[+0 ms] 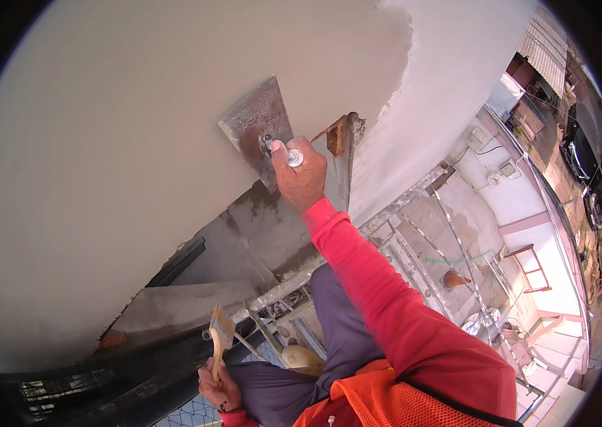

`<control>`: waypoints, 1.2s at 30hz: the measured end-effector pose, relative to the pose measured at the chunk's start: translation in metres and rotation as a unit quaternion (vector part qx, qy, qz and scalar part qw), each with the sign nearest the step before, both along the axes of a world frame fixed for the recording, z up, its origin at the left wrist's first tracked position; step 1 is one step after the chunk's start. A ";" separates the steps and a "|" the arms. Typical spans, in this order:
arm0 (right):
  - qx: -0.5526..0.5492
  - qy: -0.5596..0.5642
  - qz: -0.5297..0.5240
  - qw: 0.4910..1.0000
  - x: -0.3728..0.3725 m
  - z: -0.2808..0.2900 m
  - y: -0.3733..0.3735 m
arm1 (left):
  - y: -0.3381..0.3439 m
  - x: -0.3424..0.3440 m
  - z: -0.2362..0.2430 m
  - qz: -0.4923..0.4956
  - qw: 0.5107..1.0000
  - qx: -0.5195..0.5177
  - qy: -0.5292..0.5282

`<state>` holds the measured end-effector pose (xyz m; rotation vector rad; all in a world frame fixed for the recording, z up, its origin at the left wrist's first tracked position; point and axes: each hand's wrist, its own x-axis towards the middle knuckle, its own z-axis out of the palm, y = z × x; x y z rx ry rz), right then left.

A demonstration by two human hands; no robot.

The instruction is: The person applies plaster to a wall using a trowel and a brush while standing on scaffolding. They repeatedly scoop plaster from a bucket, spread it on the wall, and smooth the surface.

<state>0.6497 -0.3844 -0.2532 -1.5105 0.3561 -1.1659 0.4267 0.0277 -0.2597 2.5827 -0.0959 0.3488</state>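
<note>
My right hand (304, 176) is closed round the handle of a plastering trowel (254, 121). The trowel's flat, stained metal blade lies against or very close to smooth grey-beige plaster (123, 142) on the wall. Low at the left, my left hand (219, 388) grips a paintbrush (222, 327) by its pale wooden handle, bristles upward, beside my bent leg. Just right of the trowel, a brown brick-like piece (337, 137) shows at the corner of an opening. The wet plaster ends in a ragged edge along a paler wall (450, 78).
Scaffold bars (415, 277) stand below me on the right, high above a yard. Down there are an orange-brown cone-shaped thing (453, 279), a wooden frame (529, 268) and a green hose (457, 258). A dark ledge (123, 377) runs under the wall; parked cars (582, 156) show far right.
</note>
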 end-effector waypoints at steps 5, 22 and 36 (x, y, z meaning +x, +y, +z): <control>-0.087 0.014 0.014 0.996 0.003 0.013 0.087 | 0.009 -0.007 0.000 0.006 1.000 0.023 -0.020; 0.278 0.354 0.522 0.725 -0.109 -0.081 0.171 | -0.001 -0.019 0.026 0.069 0.997 -0.015 -0.032; 0.656 0.216 0.581 0.431 -0.120 -0.185 0.125 | -0.012 -0.026 0.037 0.055 0.998 0.005 -0.022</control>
